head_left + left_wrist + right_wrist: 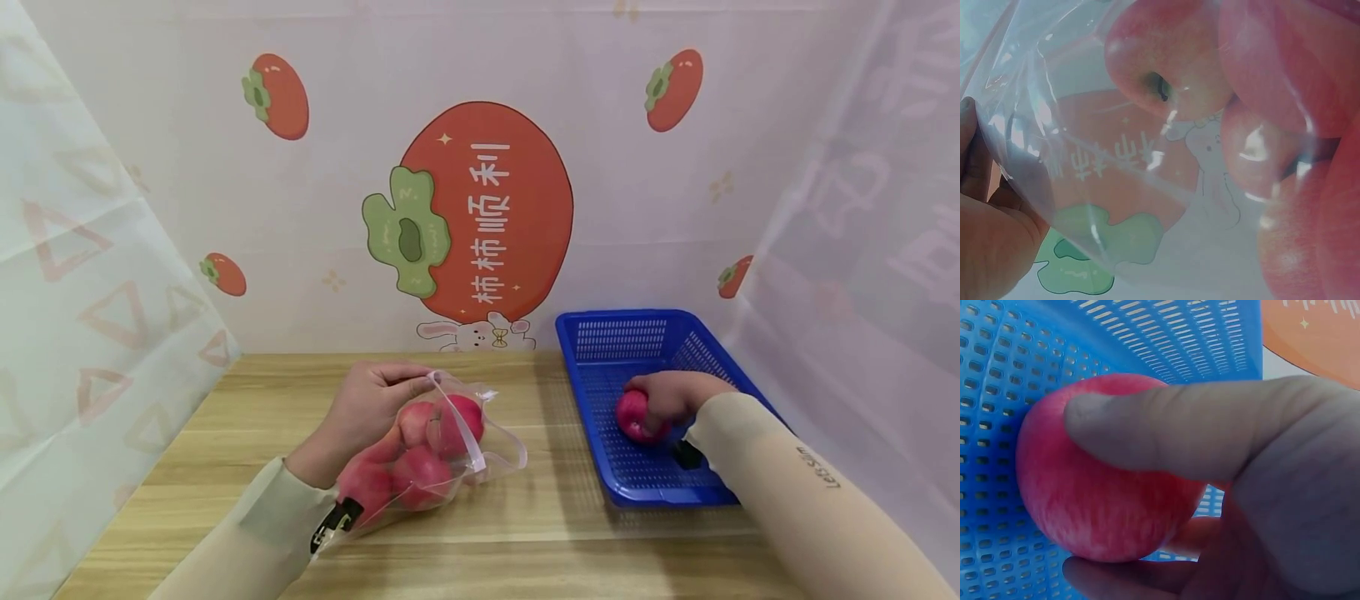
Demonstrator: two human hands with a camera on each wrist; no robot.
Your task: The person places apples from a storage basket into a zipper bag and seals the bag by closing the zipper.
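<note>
A clear plastic bag (375,504) holding several red apples (422,477) lies on the left half of the table. My left hand (372,408) pinches its rim between thumb and fingers, and the mouth with its pale strip faces right. In the left wrist view the clear film stretches from the hand (997,206) to the apples (1172,56). Inside the blue basket, my right hand (675,396) grips one red apple (632,417). Seen from the right wrist, the thumb lies across that apple (1104,506), with other fingers curled beneath it.
The blue plastic basket (611,492) with slotted walls stands at the right of the wooden table (480,567). A printed cloth (337,167) hangs behind the table, and further cloth walls (862,250) close in both sides.
</note>
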